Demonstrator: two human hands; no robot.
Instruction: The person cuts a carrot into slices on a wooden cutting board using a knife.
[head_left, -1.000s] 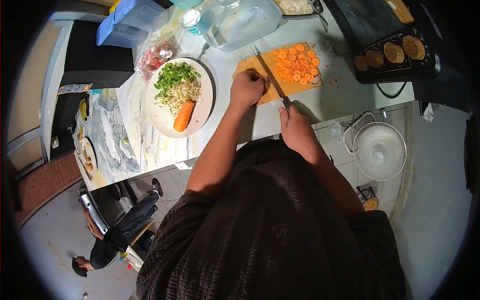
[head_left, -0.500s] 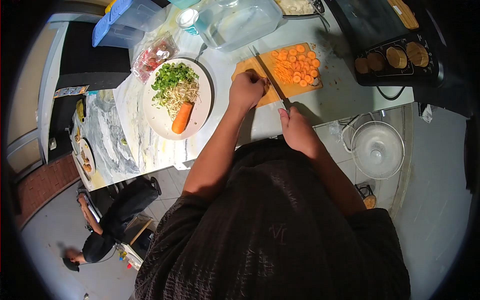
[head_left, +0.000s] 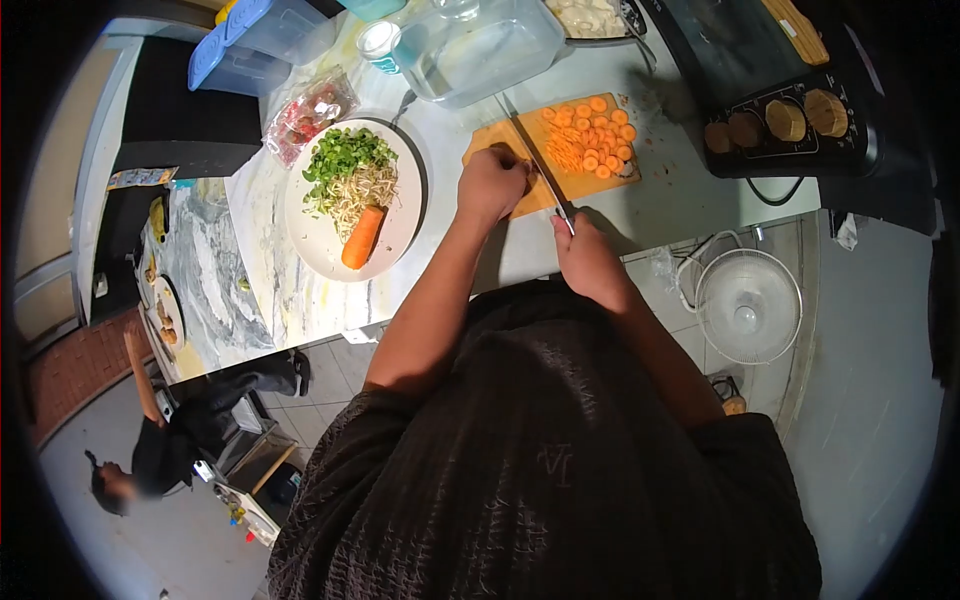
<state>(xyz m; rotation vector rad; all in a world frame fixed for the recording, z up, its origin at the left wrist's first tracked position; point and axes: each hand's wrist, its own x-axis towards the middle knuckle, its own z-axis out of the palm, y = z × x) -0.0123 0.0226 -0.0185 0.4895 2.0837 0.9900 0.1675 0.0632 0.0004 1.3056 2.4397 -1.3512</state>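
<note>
My right hand (head_left: 592, 262) is wrapped round the handle of a knife (head_left: 541, 165), whose long blade lies across the wooden cutting board (head_left: 484, 136). On the board's left part my left hand (head_left: 492, 187) is closed, fingertips curled down close to the blade; whatever they pinch is hidden. Carrot slices and shreds (head_left: 590, 138) cover the board right of the knife. Left of my left hand stands a white plate (head_left: 320, 247) bearing a carrot piece (head_left: 362, 238), bean sprouts (head_left: 366, 188) and chopped greens (head_left: 345, 155).
A clear plastic container (head_left: 480, 55) and a white-and-teal cup (head_left: 380, 46) stand behind the board. A plastic bag (head_left: 311, 112) lies beyond the plate. At right is a black oven (head_left: 790, 125) with knobs. A fan (head_left: 748, 308) stands below the counter; another person (head_left: 165, 440) is at lower left.
The knife and my right hand have shifted slightly left, and the blade is turned a little. My left hand stays in place. The other person has changed posture, with an arm raised.
</note>
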